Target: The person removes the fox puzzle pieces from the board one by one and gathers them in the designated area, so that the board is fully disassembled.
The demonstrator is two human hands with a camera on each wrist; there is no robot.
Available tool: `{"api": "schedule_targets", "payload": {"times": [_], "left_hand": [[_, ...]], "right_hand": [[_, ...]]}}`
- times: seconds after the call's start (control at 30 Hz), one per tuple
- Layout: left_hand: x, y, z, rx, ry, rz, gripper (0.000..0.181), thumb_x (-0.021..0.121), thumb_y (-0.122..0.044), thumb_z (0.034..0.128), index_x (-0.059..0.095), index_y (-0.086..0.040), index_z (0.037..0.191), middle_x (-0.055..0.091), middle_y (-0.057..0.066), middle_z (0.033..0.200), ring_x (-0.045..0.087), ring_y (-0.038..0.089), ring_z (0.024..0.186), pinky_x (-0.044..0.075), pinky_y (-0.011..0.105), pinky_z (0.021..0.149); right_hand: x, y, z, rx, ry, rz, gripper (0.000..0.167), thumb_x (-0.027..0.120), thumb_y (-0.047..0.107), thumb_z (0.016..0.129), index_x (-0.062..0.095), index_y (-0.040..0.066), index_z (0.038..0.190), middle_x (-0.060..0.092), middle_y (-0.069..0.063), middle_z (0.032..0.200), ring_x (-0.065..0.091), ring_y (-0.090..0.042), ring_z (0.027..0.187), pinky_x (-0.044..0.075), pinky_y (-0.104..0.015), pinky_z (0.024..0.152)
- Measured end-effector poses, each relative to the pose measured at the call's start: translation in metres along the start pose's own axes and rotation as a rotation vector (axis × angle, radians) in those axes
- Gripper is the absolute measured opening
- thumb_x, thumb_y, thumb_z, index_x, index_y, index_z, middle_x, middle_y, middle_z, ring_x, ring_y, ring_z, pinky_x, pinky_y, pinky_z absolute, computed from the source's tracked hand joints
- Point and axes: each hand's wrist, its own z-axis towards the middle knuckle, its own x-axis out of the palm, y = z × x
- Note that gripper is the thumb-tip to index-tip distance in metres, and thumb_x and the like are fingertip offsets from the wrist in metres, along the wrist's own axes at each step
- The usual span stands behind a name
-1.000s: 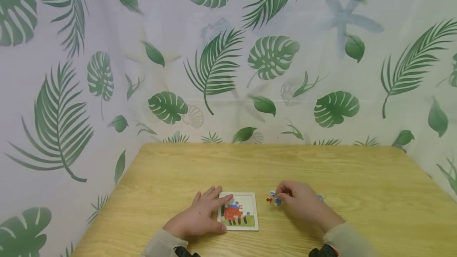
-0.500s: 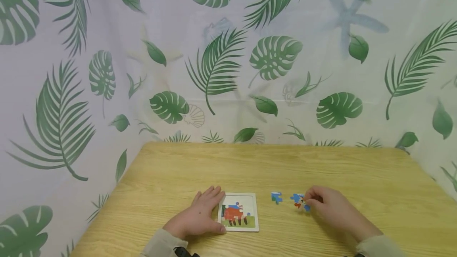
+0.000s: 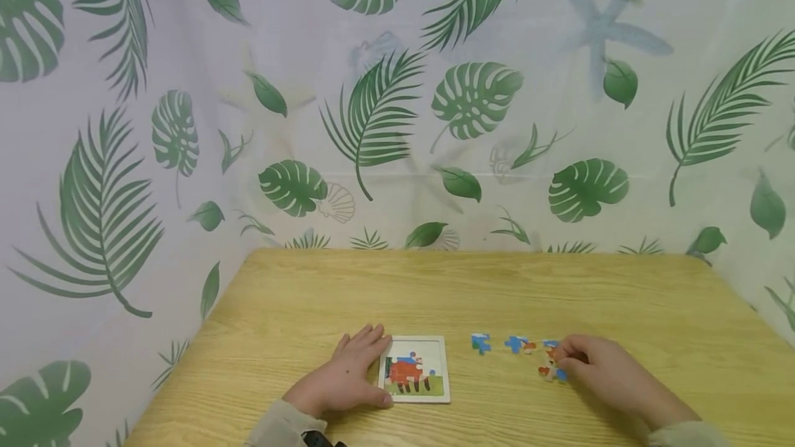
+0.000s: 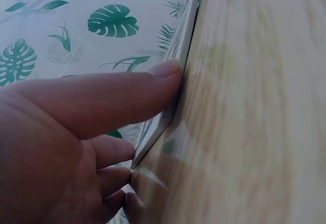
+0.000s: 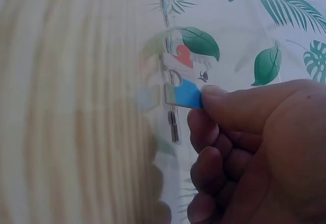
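A square jigsaw tray (image 3: 446, 371) with a pale rim lies on the table. Inside it, joined pieces (image 3: 406, 373) show a red animal body with dark legs over green grass; the upper part is bare tray. My left hand (image 3: 348, 374) rests at the tray's left side, fingers spread, with the thumb (image 4: 153, 81) along its near edge in the left wrist view. Further right, my right hand (image 3: 599, 368) pinches a puzzle piece (image 5: 186, 94) between thumb and fingers. That piece has a blue corner, a red patch and a dark eye, and is held low over the table.
Several loose pieces lie right of the tray: a blue and green one (image 3: 480, 343), a blue and red one (image 3: 517, 345), and another (image 3: 550, 346) partly behind my right fingers. The wooden table (image 3: 397, 288) ends at a leaf-print backdrop (image 3: 397, 123).
My right hand has moved right, away from the tray, leaving the blue and green piece, then the blue and red piece, lying apart in a row. The left index finger has lifted off the tray's inside.
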Motion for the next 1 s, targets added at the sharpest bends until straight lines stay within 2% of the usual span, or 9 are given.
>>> {"api": "schedule_targets", "payload": {"times": [0.33,0.6,1.0], "left_hand": [[-0.0006,0.0004,0.0016,-0.014,-0.004,0.005,0.098,0.081,-0.043,0.0808,0.034,-0.009,0.159,0.017,0.011,0.167,0.008,0.030,0.154,0.001,0.059,0.120],[-0.0011,-0.0011,-0.0006,-0.022,-0.003,-0.026,0.098,0.082,-0.043,0.0806,0.034,-0.010,0.159,0.017,0.008,0.168,0.007,0.028,0.155,0.000,0.057,0.120],[-0.0001,0.0008,-0.0002,-0.019,-0.005,-0.007,0.098,0.082,-0.044,0.0814,0.033,-0.010,0.160,0.017,0.009,0.168,0.007,0.028,0.155,0.001,0.057,0.120]], "right_hand": [[-0.0009,-0.0036,0.0004,0.015,0.004,-0.035,0.009,0.059,0.013,0.102,0.063,0.014,0.094,0.061,0.003,0.088,0.051,-0.016,0.078,0.043,-0.031,0.067],[0.0017,-0.0056,0.0013,0.021,-0.014,-0.088,0.011,0.060,0.010,0.101,0.062,0.015,0.091,0.057,0.005,0.081,0.050,-0.013,0.074,0.042,-0.030,0.066],[0.0027,-0.0069,0.0031,0.015,-0.011,-0.101,0.009,0.063,0.007,0.099,0.065,0.013,0.093,0.061,0.003,0.089,0.051,-0.017,0.081,0.045,-0.034,0.070]]}}
